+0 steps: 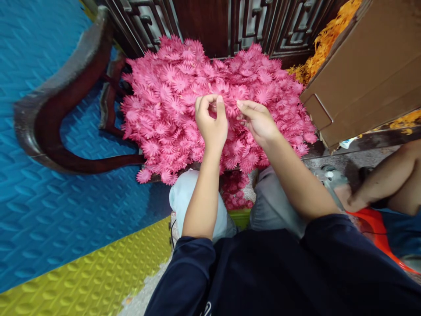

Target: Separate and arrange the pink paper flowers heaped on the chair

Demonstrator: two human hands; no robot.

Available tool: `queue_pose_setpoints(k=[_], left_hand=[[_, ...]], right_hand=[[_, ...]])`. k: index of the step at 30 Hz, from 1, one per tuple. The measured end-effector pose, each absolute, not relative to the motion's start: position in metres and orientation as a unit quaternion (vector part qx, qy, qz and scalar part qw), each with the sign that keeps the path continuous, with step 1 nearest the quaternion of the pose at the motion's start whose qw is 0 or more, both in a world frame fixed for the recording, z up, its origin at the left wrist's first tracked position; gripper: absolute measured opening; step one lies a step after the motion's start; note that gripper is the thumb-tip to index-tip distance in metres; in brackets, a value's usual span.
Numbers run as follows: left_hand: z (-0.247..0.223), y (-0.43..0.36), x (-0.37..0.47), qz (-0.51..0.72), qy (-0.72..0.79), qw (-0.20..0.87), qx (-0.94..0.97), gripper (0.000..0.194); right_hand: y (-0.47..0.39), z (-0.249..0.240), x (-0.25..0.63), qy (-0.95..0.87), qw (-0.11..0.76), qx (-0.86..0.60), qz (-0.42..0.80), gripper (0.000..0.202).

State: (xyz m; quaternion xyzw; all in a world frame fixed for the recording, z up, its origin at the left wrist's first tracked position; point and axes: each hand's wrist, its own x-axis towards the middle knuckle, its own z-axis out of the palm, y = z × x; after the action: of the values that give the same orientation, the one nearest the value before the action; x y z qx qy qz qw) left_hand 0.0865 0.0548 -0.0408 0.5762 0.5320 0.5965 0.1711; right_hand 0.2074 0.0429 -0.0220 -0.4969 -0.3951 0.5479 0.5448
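dark carved-wood panels (200,26) stand behind the desk (320,150), w/ a blue mat (108,210) & a yellow mat (92,272) on the floor, left side. a wide pile of pink flowers (158,94) covers nearly all of the desk; a few sit right at the near edge, & more pink pieces (235,191) show lower down, b/w the knees (197,197) in pale jeans.

both hands are up over the mid part of the pile, close together but apart. left hand (212,127) has thumb & index tips pinched, other fingers curled; right hand (260,123) is also pinched, thumb vs. fingers, tips pointing toward the left hand. prob. a thin pink petal piece is b/w the tips, but it blends w/ the flowers behind, so can't tell exactly what each hand grips.

curved dark-wood armrest (31,118) is at the left of the pile. at right, a cardboard box (368,66) leans in a bit tilted near the pile, w/ orange flowers (337,33) behind it & some more under its lower edge. another person's bare limb (401,175) shows at far right, above a red-orange item (373,224), partly cut off by the frame.
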Motion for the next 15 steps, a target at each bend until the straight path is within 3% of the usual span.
queue_pose_setpoints(k=[7, 15], left_hand=[[-0.054, 0.073, 0.070, 0.637, 0.553, 0.142, 0.517, 0.045], [-0.047, 0.066, 0.076, 0.600, 0.552, 0.189, 0.547, 0.023]], right_hand=[[0.054, -0.031, 0.221, -0.337, 0.554, -0.514, 0.562, 0.029], [0.049, -0.025, 0.213, -0.339, 0.510, -0.483, 0.626, 0.026]])
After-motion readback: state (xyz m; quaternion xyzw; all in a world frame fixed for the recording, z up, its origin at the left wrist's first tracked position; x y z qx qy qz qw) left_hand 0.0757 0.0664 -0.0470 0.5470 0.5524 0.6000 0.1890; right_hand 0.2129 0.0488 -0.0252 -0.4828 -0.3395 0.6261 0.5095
